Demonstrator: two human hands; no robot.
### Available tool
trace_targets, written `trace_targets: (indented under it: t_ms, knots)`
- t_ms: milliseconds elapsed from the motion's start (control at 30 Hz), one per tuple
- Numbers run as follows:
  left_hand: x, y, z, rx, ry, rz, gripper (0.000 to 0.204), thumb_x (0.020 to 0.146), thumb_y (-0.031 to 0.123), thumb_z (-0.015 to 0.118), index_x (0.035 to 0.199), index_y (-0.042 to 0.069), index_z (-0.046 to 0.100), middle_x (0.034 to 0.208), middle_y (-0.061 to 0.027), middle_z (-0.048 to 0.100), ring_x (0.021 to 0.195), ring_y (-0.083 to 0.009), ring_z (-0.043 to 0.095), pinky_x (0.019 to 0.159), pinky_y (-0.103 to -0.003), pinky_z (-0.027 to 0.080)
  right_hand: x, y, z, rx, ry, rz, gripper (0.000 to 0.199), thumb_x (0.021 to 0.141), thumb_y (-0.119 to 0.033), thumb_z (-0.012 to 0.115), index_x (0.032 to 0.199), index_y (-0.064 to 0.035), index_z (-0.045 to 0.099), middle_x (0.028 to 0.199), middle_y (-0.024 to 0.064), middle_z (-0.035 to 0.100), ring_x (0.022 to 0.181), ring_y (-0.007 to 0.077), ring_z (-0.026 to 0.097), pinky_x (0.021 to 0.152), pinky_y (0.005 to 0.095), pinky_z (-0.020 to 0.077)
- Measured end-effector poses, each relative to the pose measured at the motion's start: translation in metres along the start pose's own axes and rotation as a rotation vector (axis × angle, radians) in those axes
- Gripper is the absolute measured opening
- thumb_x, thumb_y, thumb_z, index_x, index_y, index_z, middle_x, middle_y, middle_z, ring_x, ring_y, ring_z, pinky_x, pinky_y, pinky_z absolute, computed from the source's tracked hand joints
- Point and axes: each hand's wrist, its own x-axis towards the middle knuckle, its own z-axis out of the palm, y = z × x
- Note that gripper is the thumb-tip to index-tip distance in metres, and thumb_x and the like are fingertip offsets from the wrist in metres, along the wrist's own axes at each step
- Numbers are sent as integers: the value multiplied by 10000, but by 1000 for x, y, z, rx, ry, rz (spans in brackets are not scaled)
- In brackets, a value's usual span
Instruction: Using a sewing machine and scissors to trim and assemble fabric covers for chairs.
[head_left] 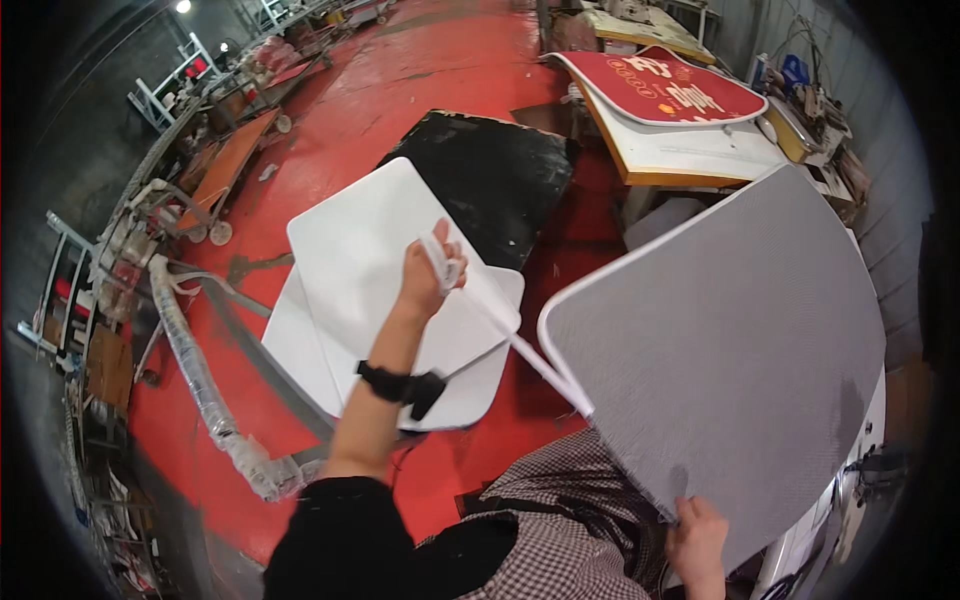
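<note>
The grey mat looked matt and finely ribbed, and the white strip like smooth, flat cloth tape. The white mats were smooth with a faint sheen — the black sheet dull and scuffed. The red floor shone like paint; glossy clear plastic wrapped the tube; the checked garment was matt woven cloth.
</note>
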Motion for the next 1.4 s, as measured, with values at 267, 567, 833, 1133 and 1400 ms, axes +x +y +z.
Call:
trace_targets:
  t_ms: [267,567,833,1133,1400]
  knots:
    - [-117,-74,40,1430,-1227,-209,187,593,200,588,704,51,598,611,-149,570,598,-369,561,553,-435,435,-27,22,-14,-166,-220,270,318,608,-59,590,922,-9,594,787,173,540,712,389,551,649,479,445]
    - [-168,-110,125,452,-1206,576,187,761,172,662,756,30,540,786,-103,531,791,-304,533,767,-435,381,15,-24,46,-321,6,96,679,683,-123,630,1280,64,367,1278,249,402,1114,395,452,901,468,396]
    - [-169,-117,179,239,-1420,51,173,780,138,589,763,-17,512,778,-173,547,701,-314,541,646,-369,418,72,-54,38,192,86,35,619,809,-105,498,1366,53,280,1372,272,330,1277,419,341,1034,451,333]
    - [-108,-78,94,68,-779,-505,270,932,205,537,762,-4,508,577,13,436,515,-41,401,456,-232,342,68,-59,62,268,125,-79,584,590,150,518,1162,31,507,1209,236,531,1094,375,545,887,411,487]
    - [-164,-121,165,441,-1172,310,220,785,165,614,720,-8,494,655,-150,528,626,-316,537,585,-408,410,77,-53,78,373,68,-41,589,871,-86,538,1403,-31,292,1407,214,325,1285,315,374,1027,380,361]
